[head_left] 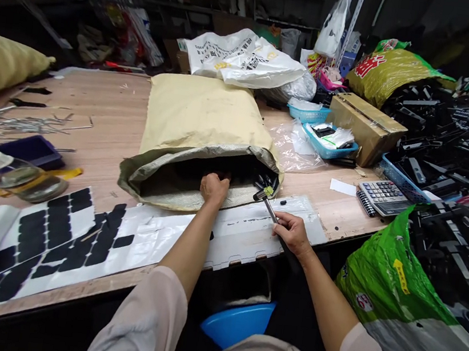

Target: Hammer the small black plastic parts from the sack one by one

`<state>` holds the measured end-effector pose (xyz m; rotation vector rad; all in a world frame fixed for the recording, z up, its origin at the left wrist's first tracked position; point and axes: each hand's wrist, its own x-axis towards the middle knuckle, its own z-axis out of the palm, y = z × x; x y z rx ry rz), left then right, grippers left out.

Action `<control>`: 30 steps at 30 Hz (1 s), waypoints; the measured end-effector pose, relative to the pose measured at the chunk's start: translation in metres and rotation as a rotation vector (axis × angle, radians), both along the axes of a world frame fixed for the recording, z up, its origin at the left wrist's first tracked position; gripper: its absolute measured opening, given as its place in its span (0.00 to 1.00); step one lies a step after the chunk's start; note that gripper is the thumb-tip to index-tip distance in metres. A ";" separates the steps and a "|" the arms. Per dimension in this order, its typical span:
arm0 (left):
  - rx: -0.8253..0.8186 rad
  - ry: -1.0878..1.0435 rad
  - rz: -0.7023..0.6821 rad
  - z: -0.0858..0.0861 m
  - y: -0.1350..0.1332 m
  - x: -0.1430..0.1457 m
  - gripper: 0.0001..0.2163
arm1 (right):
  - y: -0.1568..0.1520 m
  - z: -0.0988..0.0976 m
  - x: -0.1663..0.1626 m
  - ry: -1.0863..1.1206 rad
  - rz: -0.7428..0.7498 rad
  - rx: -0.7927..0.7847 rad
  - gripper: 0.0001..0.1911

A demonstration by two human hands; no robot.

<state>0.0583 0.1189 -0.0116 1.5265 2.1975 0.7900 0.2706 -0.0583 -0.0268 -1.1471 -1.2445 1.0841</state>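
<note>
A large pale-yellow woven sack (203, 105) lies on the table with its mouth facing me and dark inside. My left hand (214, 189) reaches into that mouth with its fingers curled; what they hold, if anything, is hidden. In my right hand (292, 232) is a hammer-like tool (270, 208) with a silver shaft, a black grip and a yellow-green bit at its head. The head is at the right corner of the sack's opening, beside several black pieces (265, 180) there.
Sheets with black stickers (54, 229) run along the table's front left. A calculator (385, 196), blue baskets (329, 145) and a cardboard box (366, 126) stand at right. A green bag (391, 265) of black-and-silver parts is beside my right arm. Metal rods (29, 121) lie at left.
</note>
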 end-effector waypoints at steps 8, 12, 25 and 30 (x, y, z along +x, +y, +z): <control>0.165 -0.164 -0.259 0.017 -0.034 -0.035 0.14 | -0.001 0.004 0.000 0.035 -0.013 0.005 0.17; 0.180 -0.282 -0.634 0.021 -0.086 -0.051 0.18 | -0.001 0.005 0.002 0.078 -0.013 0.020 0.17; 0.093 -0.194 -0.772 -0.007 -0.119 -0.043 0.14 | -0.009 0.000 0.004 -0.183 0.215 0.051 0.21; 0.099 -0.210 -0.747 -0.005 -0.120 -0.043 0.12 | -0.010 0.013 -0.003 -0.334 0.271 0.105 0.20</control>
